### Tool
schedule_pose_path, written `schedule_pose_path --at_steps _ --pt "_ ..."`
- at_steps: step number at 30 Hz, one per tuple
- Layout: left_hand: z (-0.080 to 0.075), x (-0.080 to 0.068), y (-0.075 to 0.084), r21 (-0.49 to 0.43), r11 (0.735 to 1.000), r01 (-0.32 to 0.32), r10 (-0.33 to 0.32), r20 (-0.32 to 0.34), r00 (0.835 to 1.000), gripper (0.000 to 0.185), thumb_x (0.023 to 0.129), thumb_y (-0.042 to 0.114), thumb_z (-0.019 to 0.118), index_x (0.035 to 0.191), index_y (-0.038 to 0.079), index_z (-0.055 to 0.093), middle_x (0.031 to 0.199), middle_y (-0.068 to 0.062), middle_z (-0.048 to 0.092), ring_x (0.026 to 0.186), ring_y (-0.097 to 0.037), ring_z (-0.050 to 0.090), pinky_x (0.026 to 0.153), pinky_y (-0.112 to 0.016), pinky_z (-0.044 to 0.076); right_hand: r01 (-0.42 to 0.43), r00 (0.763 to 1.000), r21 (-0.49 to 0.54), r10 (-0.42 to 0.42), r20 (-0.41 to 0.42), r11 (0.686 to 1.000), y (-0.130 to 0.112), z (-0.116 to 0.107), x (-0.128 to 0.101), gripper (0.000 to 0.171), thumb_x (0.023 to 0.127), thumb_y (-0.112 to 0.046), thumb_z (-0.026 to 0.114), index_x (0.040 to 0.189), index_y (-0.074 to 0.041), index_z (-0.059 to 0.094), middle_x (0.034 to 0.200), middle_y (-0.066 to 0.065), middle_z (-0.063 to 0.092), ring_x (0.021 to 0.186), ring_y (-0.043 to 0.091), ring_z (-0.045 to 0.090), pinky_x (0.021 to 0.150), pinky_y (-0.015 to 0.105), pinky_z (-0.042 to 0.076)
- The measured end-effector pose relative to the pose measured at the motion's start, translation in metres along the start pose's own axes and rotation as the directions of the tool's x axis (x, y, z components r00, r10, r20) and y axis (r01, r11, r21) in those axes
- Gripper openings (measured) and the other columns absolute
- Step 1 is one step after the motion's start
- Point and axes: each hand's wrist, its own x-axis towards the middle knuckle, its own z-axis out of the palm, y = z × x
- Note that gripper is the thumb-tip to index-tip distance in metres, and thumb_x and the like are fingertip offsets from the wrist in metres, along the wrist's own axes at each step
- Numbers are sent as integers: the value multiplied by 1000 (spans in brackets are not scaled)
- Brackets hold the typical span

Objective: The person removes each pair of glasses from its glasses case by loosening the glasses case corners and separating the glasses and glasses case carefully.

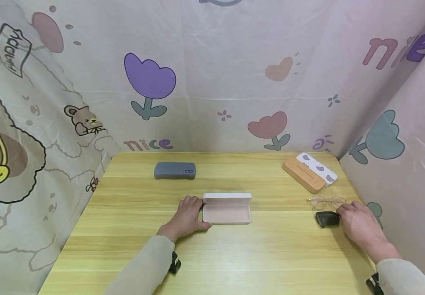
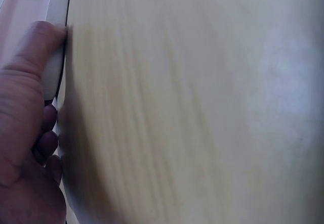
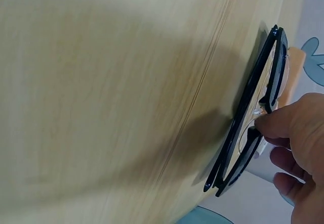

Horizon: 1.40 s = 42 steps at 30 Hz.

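My left hand (image 1: 185,217) holds the left end of an open glasses case (image 1: 227,214), white outside and pale pink inside, its lid tilted up at the back. In the left wrist view, the thumb (image 2: 38,44) presses the front edge of the case, with curled fingertips below. Over at the right side of the table, my right hand (image 1: 360,224) pinches black-framed glasses (image 1: 326,219) with dark lenses. The right wrist view shows the thumb at the bridge and the temples (image 3: 242,110) folded. Thin-rimmed glasses (image 1: 318,201) lie just behind them.
A grey-blue glasses case (image 1: 174,170) lies shut at the back left. At the back right, an orange case (image 1: 303,175) lies against a white patterned case (image 1: 317,168). Printed curtains (image 1: 212,82) enclose the wooden table (image 1: 256,258) at the back and sides.
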Motion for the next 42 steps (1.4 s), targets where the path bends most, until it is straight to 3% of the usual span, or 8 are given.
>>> schedule_pose_path --at_steps 12,20,27,31,35,42 --pt "0 -1 -1 12 1000 -1 1 -4 1000 86 82 55 85 144 2 56 135 -10 61 127 -31 47 115 -51 33 44 999 -2 -44 -25 999 0 -1 2 23 72 4 66 93 -1 74 96 16 75 86 36 62 79 54 51" --pt "0 -1 -1 1 1000 7 -7 3 1000 86 83 55 85 145 3 55 137 -10 60 129 -31 46 116 -51 32 117 985 -34 -121 -123 992 -15 -5 15 21 72 0 67 92 1 74 98 18 75 88 38 64 81 53 52" --pt "1 -1 -1 0 1000 13 -13 5 1000 85 84 54 84 144 2 56 138 -10 60 130 -31 46 117 -51 32 98 990 2 -97 -107 995 -53 -8 41 16 80 -3 72 95 0 74 98 16 75 87 35 62 75 51 51" --pt "2 -1 -1 -5 1000 12 -12 2 1000 84 83 53 85 144 2 56 137 -10 60 128 -31 46 115 -51 33 139 982 22 -135 -131 990 -78 -7 58 19 83 -5 72 101 0 77 102 16 76 93 34 64 82 50 52" --pt "2 -1 1 -13 1000 14 -14 2 1000 84 83 52 85 144 3 56 135 -9 60 127 -31 46 115 -51 33 162 974 111 -141 -178 980 -107 -5 77 16 87 -5 73 101 1 77 103 16 76 95 33 66 87 49 53" --pt "1 -1 2 -12 1000 14 -14 0 1000 85 83 53 86 144 3 56 135 -9 61 126 -30 46 113 -50 34 32 992 326 9 -123 945 -165 -8 108 14 98 -17 72 100 -4 77 102 12 77 97 32 67 91 50 52"
